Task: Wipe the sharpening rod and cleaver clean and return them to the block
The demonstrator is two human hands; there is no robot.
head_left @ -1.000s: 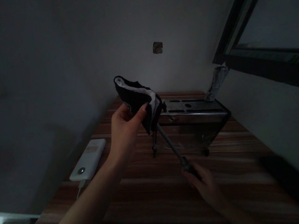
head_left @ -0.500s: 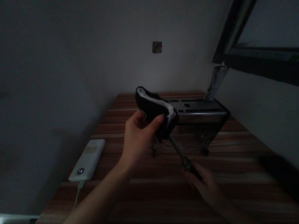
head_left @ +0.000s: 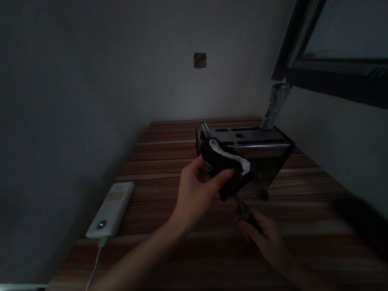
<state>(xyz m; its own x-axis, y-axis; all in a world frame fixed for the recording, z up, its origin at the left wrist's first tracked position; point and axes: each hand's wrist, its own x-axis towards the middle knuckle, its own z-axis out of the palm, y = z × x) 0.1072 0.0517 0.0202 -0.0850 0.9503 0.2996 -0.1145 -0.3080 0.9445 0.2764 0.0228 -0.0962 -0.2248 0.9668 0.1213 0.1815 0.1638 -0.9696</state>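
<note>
My left hand (head_left: 196,190) is closed on a black cloth piece (head_left: 223,168) with a white, fluffy-looking edge; thumb on the near side, other fingers partly hidden behind it. A metal rod (head_left: 238,200) with a dark handle (head_left: 246,214) runs up into the cloth from below. What looks like its shiny tip (head_left: 205,127) shows beyond the cloth's upper end. Lower right, my right hand (head_left: 265,236) wraps round the handle. The middle of the rod is hidden by the cloth.
Behind the hands stands a dark metal-topped box (head_left: 261,143) with a crumpled wrapper (head_left: 275,106) on it. A white power bank (head_left: 111,209) with a cable lies left on the wood-grain table (head_left: 166,263). A dark frame (head_left: 345,73) juts in at right.
My left hand and the cloth have moved right and down along the rod, towards the handle. The tip now shows past the cloth; less shaft shows below. My right hand stays nearly still.
</note>
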